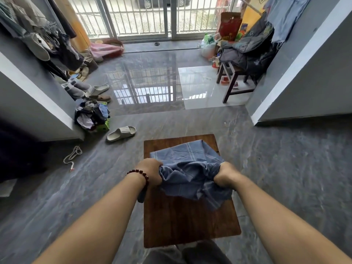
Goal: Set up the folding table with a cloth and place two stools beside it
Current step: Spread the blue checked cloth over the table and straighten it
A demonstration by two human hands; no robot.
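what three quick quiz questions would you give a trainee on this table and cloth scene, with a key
1. True or false: the blue cloth lies spread flat over the whole wooden table.
2. Which wrist wears the bead bracelet? A left, B right, C neither.
3. What is piled on the stool near the right wall?
Key: 1 false: the left hand and right hand grip it bunched, and much of the top is bare. 2 A. 3 dark clothes.
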